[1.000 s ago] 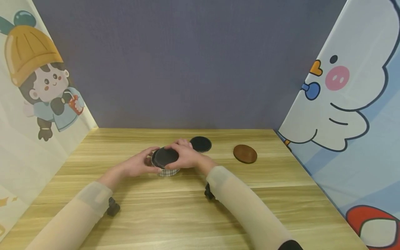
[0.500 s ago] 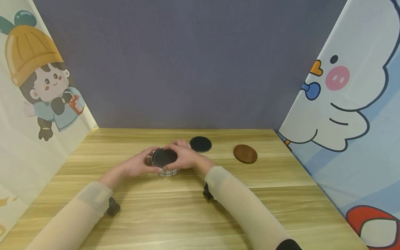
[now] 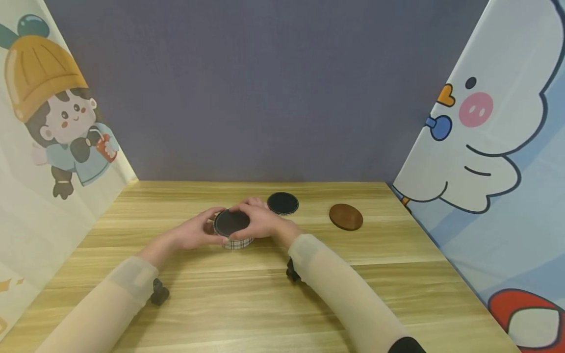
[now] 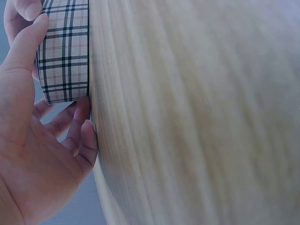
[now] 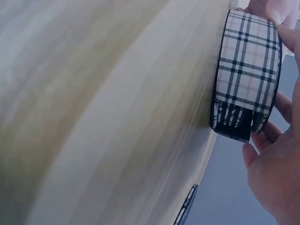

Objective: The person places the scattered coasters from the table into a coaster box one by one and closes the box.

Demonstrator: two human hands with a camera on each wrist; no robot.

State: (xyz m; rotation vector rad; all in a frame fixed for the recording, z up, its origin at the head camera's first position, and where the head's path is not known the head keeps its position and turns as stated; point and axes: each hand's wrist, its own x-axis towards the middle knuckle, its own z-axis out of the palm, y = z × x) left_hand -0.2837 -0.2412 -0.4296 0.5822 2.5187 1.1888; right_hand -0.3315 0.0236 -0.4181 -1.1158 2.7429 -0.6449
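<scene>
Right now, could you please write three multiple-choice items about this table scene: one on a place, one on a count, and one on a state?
1. Where does the brown disc lie?
A. right of the black disc
B. left of the plaid box
C. on top of the box

2. How many loose discs lie flat on the table, apart from the box?
A. none
B. two
C. four

3. What are the hands doing?
A. resting flat, away from the box
B. left hand and right hand both hold the box
C. lifting the brown disc

Answers: 1 A, brown lies farthest right; 2 B, one black, one brown; 3 B, fingers curl round its sides.

Sheer beige sleeves, black cameras under wrists
</scene>
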